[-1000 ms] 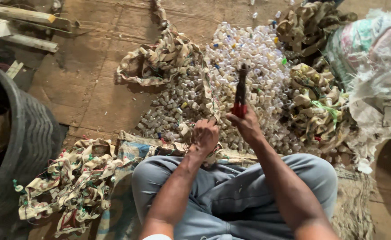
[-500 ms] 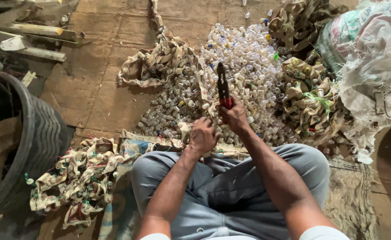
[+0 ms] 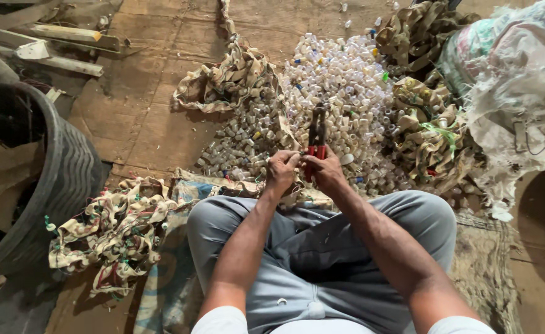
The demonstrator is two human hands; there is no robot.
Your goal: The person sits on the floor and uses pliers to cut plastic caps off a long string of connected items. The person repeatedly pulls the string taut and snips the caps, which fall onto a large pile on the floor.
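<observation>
— Pliers [image 3: 316, 133] with red handles: who has them?

— The right hand [image 3: 325, 172] is closed around the handles, and the dark jaws point away from the person, up over the pile of small white plastic pieces [image 3: 340, 80].

— And the left hand [image 3: 282, 171]?

— Fingers curled tight, pinching something small right against the pliers' handles; what it is, I cannot tell. Both hands touch, just above the knees in grey trousers [image 3: 322, 247].

— Where does the pile lie?

— On the wooden floor [image 3: 142, 124], straight ahead of the hands. Tangled strips of cloth tape with wires [image 3: 223, 80] lie on its left edge, another heap [image 3: 424, 136] on its right.

— Anything else?

— A third tangle [image 3: 111, 232] lies by the left knee, a dark tyre [image 3: 68, 179] beyond it, and a frayed white sack [image 3: 520, 93] at far right.
</observation>
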